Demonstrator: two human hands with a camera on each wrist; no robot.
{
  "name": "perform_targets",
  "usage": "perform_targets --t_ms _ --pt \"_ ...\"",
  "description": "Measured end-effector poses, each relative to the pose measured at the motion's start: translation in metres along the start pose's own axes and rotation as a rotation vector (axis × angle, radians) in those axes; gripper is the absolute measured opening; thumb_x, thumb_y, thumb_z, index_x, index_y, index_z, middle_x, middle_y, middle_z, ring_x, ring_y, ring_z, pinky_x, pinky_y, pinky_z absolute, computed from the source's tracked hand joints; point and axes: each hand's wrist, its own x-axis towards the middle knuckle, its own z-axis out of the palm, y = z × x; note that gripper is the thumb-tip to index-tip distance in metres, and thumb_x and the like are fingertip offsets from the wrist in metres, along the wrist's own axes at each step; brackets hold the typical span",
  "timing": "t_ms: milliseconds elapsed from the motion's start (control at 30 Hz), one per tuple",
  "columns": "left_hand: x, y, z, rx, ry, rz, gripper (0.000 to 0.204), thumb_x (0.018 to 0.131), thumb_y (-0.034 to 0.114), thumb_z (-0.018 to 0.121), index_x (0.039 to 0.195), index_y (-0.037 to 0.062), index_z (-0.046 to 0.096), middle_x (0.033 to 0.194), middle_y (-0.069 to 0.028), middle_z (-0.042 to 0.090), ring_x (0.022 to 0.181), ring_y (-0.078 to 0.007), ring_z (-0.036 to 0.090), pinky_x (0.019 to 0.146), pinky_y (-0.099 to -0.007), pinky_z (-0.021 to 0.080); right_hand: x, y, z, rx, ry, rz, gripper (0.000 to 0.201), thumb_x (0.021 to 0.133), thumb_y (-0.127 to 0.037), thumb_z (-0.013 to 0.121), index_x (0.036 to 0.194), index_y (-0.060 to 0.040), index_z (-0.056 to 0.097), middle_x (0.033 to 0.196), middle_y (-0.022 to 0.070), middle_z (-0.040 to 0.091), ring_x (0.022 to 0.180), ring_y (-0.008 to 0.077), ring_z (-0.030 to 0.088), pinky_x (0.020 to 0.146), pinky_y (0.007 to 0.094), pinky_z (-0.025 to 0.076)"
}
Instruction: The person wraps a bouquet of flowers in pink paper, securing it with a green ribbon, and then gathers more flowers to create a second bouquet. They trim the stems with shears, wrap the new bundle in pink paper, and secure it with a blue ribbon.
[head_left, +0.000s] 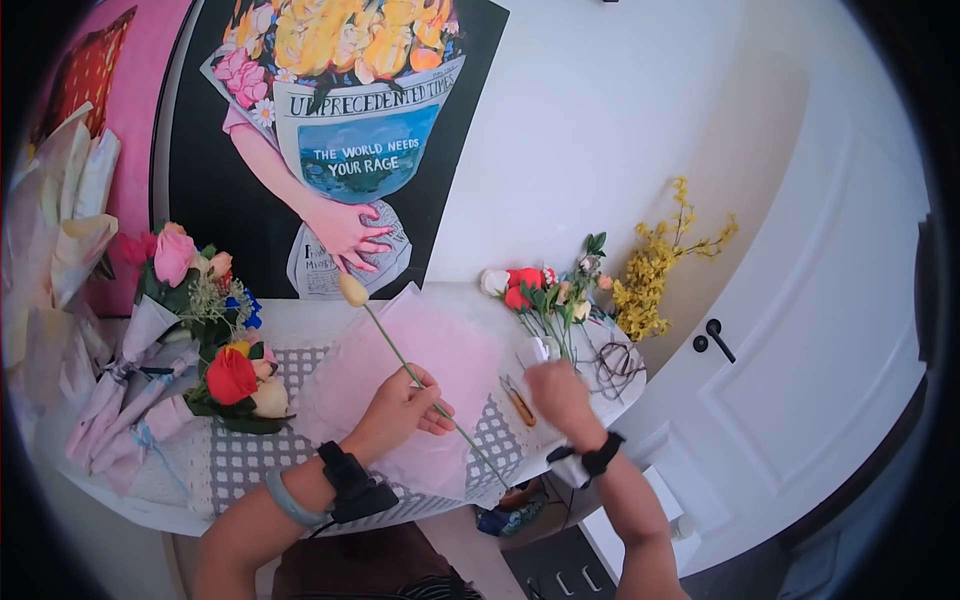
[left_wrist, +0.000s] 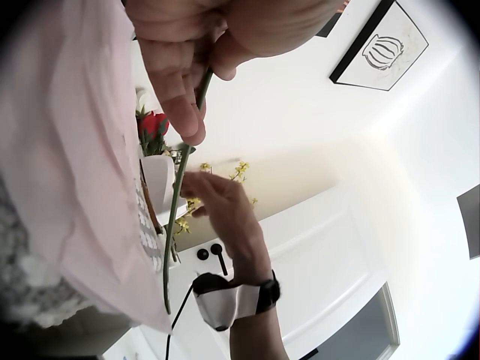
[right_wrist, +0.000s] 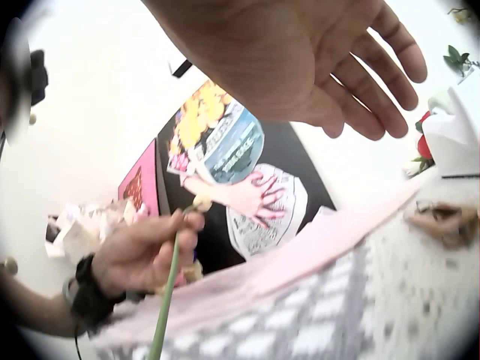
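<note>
From the head view, a person's left hand [head_left: 398, 415] pinches the thin green stem of a single pale-yellow flower bud [head_left: 353, 290] between thumb and fingers. The bud points to 11 o'clock from that grip; the stem's lower end slants to between 4 and 5 o'clock. Beneath lies a sheer, pale-pink wrapping sheet [head_left: 445, 345], spread over a grey-and-white patterned cloth [head_left: 235, 465] on a white table [head_left: 165, 515].

The right hand [head_left: 562, 398] is in the air on the right, its fingers spread apart and slightly bent, pinching nothing. Just beside it is a metal hand tool with orange handles [head_left: 520, 402].

The work in hand appears to be holding and angling this one stem above the sheet. Judging by its slimness, shifting it calls for a light pinch and care for the bud.

From the sheet, mixed bouquets with a red rose [head_left: 232, 376] crowd 9 o'clock, loose red flowers [head_left: 525, 287] lie at 1 o'clock, and a yellow blossom spray [head_left: 645, 275] stands at 2 o'clock. A black-backed painting [head_left: 245, 200] borders 12 o'clock. The table's near edge curves round 6 o'clock, close to the stem's tip. The most open room is upward, over the sheet.
</note>
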Motion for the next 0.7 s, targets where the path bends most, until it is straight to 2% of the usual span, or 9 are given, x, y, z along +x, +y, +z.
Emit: perform_targets --t_ms 67,167,267,367,400,500,600,700 --pt "0.000 -0.001 0.002 0.029 -0.027 -0.022 0.011 0.094 0.009 0.042 0.099 0.0009 0.037 0.088 -0.0213 0.059 0.073 -0.0265 0.066 0.063 -0.0314 0.055 0.034 0.044 0.015 0.070 0.111 0.055 0.018 0.081 -0.020 0.053 0.080 -0.0062 0.063 0.084 0.0123 0.063 0.083 0.0333 0.058 0.071 0.0413 0.050" --pt "0.000 -0.005 0.001 0.056 -0.050 -0.012 0.013 0.093 0.008 0.042 0.100 0.0001 0.037 0.087 -0.0210 0.059 0.073 -0.0263 0.066 0.062 -0.0307 0.055 0.080 0.110 0.047 0.376 -0.032 0.063 0.027 0.083 -0.025 0.049 0.088 -0.0032 0.064 0.089 0.0164 0.064 0.087 0.0347 0.059 0.074 0.0420 0.047" --pt "-0.001 -0.005 0.000 0.068 -0.052 -0.029 0.013 0.093 0.008 0.043 0.100 -0.0006 0.037 0.086 -0.0206 0.060 0.073 -0.0262 0.066 0.062 -0.0304 0.055 0.104 0.135 0.067 0.542 -0.236 0.067 0.035 0.085 -0.032 0.047 0.096 -0.0038 0.064 0.094 0.0211 0.063 0.084 0.0374 0.059 0.074 0.0413 0.046" --pt "-0.001 -0.003 0.002 0.094 -0.066 -0.057 0.012 0.093 0.008 0.043 0.099 -0.0010 0.038 0.086 -0.0203 0.060 0.073 -0.0262 0.066 0.061 -0.0305 0.056 0.120 0.134 0.073 0.468 -0.460 0.182 0.036 0.086 -0.033 0.046 0.094 -0.0024 0.064 0.097 0.0214 0.062 0.087 0.0356 0.059 0.078 0.0398 0.046" --pt "-0.001 -0.003 0.002 0.094 -0.067 -0.055 0.012 0.093 0.009 0.043 0.099 -0.0010 0.038 0.086 -0.0203 0.060 0.073 -0.0261 0.066 0.061 -0.0307 0.056 0.120 0.131 0.065 0.292 -0.482 -0.009 0.037 0.087 -0.032 0.043 0.095 -0.0010 0.063 0.096 0.0203 0.062 0.090 0.0318 0.059 0.080 0.0374 0.045" --pt "-0.001 -0.005 0.001 0.095 -0.072 -0.055 0.012 0.093 0.009 0.043 0.099 -0.0011 0.039 0.086 -0.0203 0.060 0.073 -0.0261 0.066 0.061 -0.0310 0.056 0.125 0.143 0.076 0.234 -0.349 -0.048 0.036 0.088 -0.030 0.043 0.097 0.0002 0.062 0.093 0.0184 0.063 0.092 0.0291 0.059 0.081 0.0367 0.044" --pt "0.000 -0.005 0.002 0.100 -0.069 -0.050 0.013 0.093 0.010 0.043 0.099 -0.0012 0.039 0.086 -0.0204 0.060 0.073 -0.0260 0.066 0.062 -0.0309 0.056 0.110 0.144 0.072 0.560 -0.147 0.045 0.038 0.088 -0.032 0.044 0.100 -0.0002 0.061 0.094 0.0170 0.063 0.093 0.0298 0.059 0.082 0.0373 0.044" --pt "0.000 -0.007 0.002 0.099 -0.075 -0.056 0.013 0.093 0.010 0.044 0.099 -0.0013 0.039 0.086 -0.0201 0.060 0.073 -0.0258 0.066 0.062 -0.0307 0.056 0.119 0.146 0.076 0.527 -0.212 -0.073 0.041 0.087 -0.035 0.046 0.102 -0.0005 0.061 0.097 0.0170 0.064 0.096 0.0309 0.058 0.083 0.0380 0.043"
